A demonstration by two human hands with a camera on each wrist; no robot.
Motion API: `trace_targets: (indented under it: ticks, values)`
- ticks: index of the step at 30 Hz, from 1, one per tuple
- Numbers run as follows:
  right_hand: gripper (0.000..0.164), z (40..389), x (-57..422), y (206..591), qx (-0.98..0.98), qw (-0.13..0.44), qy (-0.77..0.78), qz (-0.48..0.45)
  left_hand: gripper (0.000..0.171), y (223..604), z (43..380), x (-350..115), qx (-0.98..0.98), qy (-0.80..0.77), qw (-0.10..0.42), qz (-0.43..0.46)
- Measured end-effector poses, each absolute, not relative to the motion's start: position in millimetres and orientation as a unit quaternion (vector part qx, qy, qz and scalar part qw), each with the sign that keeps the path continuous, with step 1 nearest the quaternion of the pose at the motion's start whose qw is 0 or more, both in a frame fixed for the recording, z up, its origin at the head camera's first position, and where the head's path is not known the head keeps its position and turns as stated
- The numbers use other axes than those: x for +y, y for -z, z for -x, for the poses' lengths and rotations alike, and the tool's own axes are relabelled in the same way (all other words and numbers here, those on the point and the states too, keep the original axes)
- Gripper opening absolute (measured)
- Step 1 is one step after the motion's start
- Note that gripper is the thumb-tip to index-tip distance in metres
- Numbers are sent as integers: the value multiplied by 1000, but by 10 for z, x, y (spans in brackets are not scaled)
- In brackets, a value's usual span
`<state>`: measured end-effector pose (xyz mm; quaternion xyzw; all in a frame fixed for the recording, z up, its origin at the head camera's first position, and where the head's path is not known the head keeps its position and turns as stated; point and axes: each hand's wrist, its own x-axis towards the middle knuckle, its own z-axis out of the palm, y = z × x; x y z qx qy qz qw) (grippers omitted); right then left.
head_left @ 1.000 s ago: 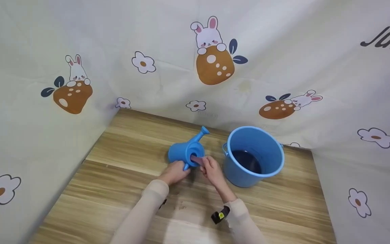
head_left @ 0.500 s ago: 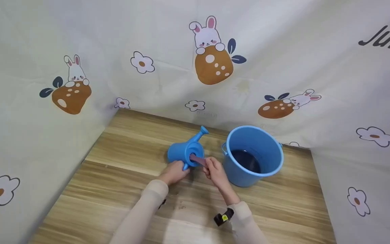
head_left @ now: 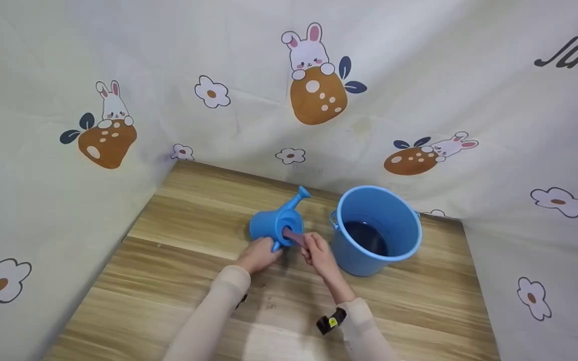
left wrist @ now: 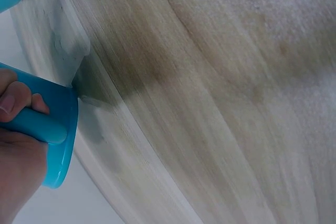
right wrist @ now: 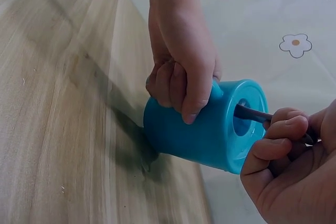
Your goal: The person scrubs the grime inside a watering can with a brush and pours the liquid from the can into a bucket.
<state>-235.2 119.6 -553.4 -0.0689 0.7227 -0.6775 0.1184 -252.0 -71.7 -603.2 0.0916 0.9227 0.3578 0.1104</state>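
A blue watering can [head_left: 265,225] is at the wooden surface, its spout pointing to the far right. My left hand [head_left: 260,254] grips its handle [left wrist: 44,125], fingers curled round it in the left wrist view. My right hand [head_left: 320,254] pinches a thin mauve stick-like tool [head_left: 296,237]. That tool reaches through the round top opening [right wrist: 242,125] of the can. Its far end is hidden inside, so its kind cannot be told. In the right wrist view the right fingers [right wrist: 286,129] curl round the tool's outer end, just outside the can's rim.
Right of the can stands a blue bucket [head_left: 362,263] with dark liquid [head_left: 367,238] at its bottom. Small wet-looking spots [head_left: 270,304] lie on the wooden surface [head_left: 178,220]. Printed cloth walls [head_left: 249,135] enclose the back and sides.
My right hand has drawn back slightly to the right with the tool, and more of the tool shows outside the can. The left hand and the watering can have stayed in place.
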Motion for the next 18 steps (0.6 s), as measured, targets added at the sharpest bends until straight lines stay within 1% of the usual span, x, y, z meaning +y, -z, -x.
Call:
trace_targets:
  ticks: [9, 14, 18]
  values:
    - [24, 2394, 1154, 5583, 721, 129, 677, 75, 36, 6012, 2509, -705, 921, -361, 119, -82]
    - [21, 2361, 1099, 5468, 715, 145, 681, 68, 35, 6011, 2506, -700, 919, -365, 128, -75]
    - [21, 2337, 1043, 5407, 711, 155, 683, 67, 34, 6019, 2509, -702, 919, -366, 126, -76]
